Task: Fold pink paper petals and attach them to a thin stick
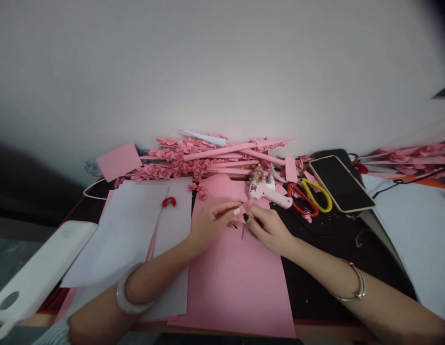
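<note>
A small folded piece of pink paper (238, 215) is between my two hands, above a large pink sheet (236, 287). My left hand (213, 220) pinches its left side with thumb and fingers. From the right, my right hand (267, 225) closes its fingertips on the same piece. A thin greyish strip (244, 233) shows just below the piece; what it belongs to is hidden. Right behind my hands lies a pale pink glue gun (268, 193). Two loose pink paper flowers (201, 192) rest behind my left hand.
Pink paper flower stems (186, 160) are piled along the wall. Red-and-yellow-handled scissors (317, 196) and a phone (340, 184) lie at right. White sheets (118, 230) with a red curled piece (169, 201) and a long white device (46, 263) are at left.
</note>
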{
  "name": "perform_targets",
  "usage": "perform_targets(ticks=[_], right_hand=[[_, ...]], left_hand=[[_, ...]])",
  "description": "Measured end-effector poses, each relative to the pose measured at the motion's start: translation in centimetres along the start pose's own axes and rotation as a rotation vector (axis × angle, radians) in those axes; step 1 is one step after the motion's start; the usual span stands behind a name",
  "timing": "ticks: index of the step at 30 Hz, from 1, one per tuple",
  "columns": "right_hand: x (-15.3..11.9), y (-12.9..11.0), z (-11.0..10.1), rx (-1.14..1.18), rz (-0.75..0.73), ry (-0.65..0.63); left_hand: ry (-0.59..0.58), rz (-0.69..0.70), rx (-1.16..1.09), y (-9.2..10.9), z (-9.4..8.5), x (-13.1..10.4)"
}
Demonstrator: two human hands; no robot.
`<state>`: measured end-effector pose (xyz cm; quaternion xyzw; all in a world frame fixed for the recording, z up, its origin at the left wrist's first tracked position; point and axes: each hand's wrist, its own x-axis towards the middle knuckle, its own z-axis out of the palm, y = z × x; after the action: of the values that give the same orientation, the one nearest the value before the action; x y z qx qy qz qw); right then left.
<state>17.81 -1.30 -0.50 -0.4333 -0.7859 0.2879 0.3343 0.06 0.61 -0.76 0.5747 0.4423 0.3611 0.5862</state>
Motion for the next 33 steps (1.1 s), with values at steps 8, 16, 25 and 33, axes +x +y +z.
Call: perform_targets(ticks=[8,16,25,33], right_hand=[[0.0,0.0,-0.1,-0.023,-0.025,0.031],[-0.3,0.0,0.0,-0.056,-0.027,-0.01],[-0.5,0.1,0.2,-0.054,-0.064,-0.034],[-0.5,0.1,0.1,-0.061,-0.078,-0.044]], left_hand=[[-0.013,0.205,0.195,1.2,0.1,-0.7],[-0.002,0.289,0.308,0.7,0.3,-0.7],[0.015,0.384,0.437,0.3,0.3,-0.6],[-0.006,0.389,0.479,0.3,0.1,-0.6]])
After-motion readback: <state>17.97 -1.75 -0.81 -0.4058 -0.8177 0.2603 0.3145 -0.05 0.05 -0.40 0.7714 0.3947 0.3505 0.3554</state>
